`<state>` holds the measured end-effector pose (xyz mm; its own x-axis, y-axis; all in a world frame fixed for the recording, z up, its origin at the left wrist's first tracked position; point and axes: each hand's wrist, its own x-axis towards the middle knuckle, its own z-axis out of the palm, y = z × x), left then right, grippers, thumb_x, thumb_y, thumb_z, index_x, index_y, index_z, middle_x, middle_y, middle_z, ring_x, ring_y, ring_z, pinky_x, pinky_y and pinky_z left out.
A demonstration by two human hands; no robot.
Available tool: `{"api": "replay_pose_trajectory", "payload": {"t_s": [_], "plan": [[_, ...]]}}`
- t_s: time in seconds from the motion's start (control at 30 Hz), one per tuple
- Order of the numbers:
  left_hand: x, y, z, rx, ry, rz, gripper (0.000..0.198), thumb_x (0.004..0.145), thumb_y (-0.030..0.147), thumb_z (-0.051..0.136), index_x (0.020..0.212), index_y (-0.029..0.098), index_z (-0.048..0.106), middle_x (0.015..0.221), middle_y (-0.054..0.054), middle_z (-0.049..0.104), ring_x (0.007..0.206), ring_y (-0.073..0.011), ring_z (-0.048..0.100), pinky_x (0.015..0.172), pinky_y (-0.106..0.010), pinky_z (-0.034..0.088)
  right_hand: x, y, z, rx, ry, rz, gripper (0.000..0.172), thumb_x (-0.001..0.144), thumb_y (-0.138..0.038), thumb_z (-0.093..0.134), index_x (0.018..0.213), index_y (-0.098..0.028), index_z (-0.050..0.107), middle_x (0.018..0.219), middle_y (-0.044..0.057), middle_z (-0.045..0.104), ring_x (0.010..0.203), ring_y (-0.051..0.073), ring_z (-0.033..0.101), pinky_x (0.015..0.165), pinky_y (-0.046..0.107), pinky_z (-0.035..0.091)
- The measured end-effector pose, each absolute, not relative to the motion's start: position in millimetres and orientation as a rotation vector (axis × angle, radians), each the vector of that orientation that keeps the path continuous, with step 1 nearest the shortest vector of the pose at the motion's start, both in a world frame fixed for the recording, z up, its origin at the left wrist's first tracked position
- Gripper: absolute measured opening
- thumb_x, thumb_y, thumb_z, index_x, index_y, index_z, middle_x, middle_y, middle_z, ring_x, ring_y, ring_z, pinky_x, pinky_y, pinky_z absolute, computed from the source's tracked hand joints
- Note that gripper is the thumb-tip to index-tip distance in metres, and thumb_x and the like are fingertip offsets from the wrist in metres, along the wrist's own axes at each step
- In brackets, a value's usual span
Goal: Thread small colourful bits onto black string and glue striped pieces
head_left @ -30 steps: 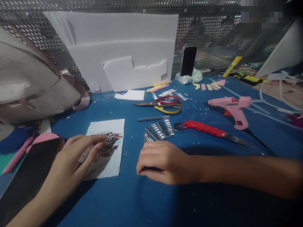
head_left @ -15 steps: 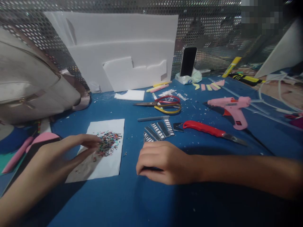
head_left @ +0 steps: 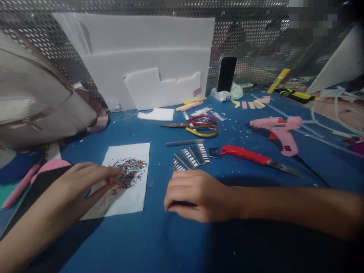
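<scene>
Left hand (head_left: 82, 180) is pinching coloured bits (head_left: 131, 170) heaped on a white sheet (head_left: 133, 201) (front-left of the blue surface (head_left: 159, 242)); right hand (head_left: 196, 195) is resting just beside the sheet, fingers curled together.

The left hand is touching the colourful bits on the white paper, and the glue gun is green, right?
Not quite. In the head view the glue gun is pink, not green. The left hand does touch the colourful bits on the white paper.
</scene>
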<state>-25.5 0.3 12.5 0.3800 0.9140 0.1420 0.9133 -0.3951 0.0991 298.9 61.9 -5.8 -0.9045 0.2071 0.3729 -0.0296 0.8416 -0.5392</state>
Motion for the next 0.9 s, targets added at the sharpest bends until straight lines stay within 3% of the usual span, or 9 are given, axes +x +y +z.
{"api": "replay_pose_trajectory", "payload": {"t_s": [0.3, 0.67, 0.9], "plan": [[-14, -5, 9, 2.52, 1.806, 0.298, 0.026, 0.091, 0.025, 0.049, 0.113, 0.026, 0.063, 0.098, -0.002, 0.074, 0.09, -0.0211, 0.064, 0.081, -0.033, 0.046, 299, 61, -6, -0.116, -2.623, 0.736, 0.013, 0.096, -0.019, 0.046, 0.091, -0.018, 0.059, 0.086, 0.002, 0.063, 0.082, 0.014, 0.048, 0.079, 0.026, 0.04], [5, -8, 14, 2.508, 1.782, 0.41, 0.028, 0.09, 0.025, 0.05, 0.117, 0.026, 0.058, 0.106, -0.002, 0.072, 0.091, -0.0198, 0.065, 0.081, -0.032, 0.047, 299, 62, -6, -0.09, -2.609, 0.712, 0.014, 0.096, -0.017, 0.045, 0.092, -0.017, 0.059, 0.087, 0.001, 0.063, 0.082, 0.013, 0.048, 0.079, 0.025, 0.041], [6, -12, 17, 2.286, 1.972, 0.622, 0.027, 0.085, 0.035, 0.052, 0.109, 0.026, 0.06, 0.089, 0.001, 0.069, 0.081, -0.0176, 0.063, 0.076, -0.027, 0.047, 300, 63, -6, -0.082, -2.618, 0.702, 0.014, 0.096, -0.017, 0.045, 0.092, -0.018, 0.058, 0.088, 0.001, 0.063, 0.083, 0.013, 0.048, 0.079, 0.025, 0.04]]}}
